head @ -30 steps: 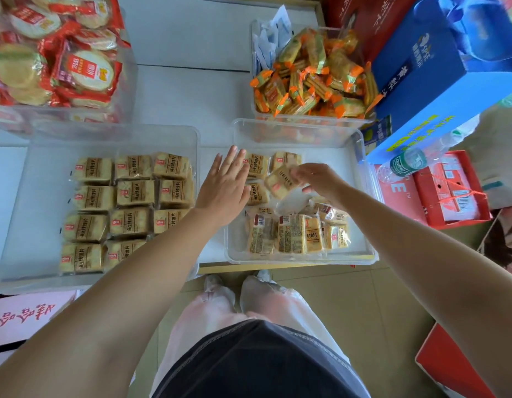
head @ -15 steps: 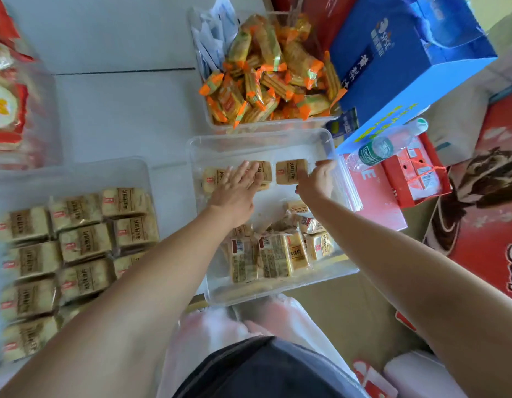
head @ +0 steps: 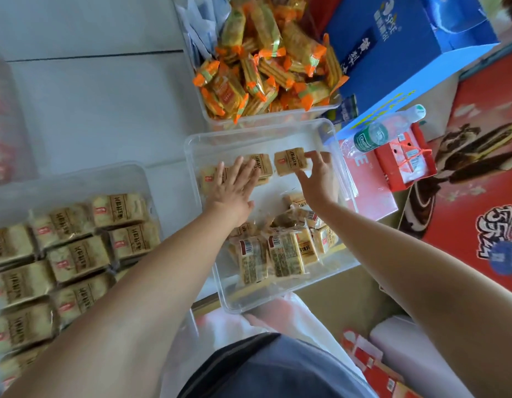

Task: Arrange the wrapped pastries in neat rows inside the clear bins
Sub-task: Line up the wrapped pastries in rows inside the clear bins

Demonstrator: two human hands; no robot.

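Note:
A clear bin [head: 280, 300] in front of me holds tan wrapped pastries. Three lie in a row along its far side; the rightmost pastry [head: 290, 162] lies flat by the far right corner. My right hand [head: 316, 179] has its fingers spread, fingertips touching that pastry's right edge. My left hand [head: 234, 188] lies flat, fingers apart, pressing on the two other pastries [head: 262, 165] of the row. A loose pile of pastries [head: 280, 251] fills the bin's near part. A second clear bin [head: 76, 179] at the left holds pastries in neat rows [head: 76, 257].
Behind the bin stands a clear bin of orange-wrapped crackers [head: 266, 67]. A blue box [head: 407, 53], a water bottle [head: 375, 136] and red boxes [head: 404, 165] crowd the right side. A bin of red-wrapped snacks [head: 2, 133] shows blurred at far left.
My right hand carried a pastry from mid-bin to the far right corner, laid it flat and opened. My left hand slid forward onto the far row. The view swung right.

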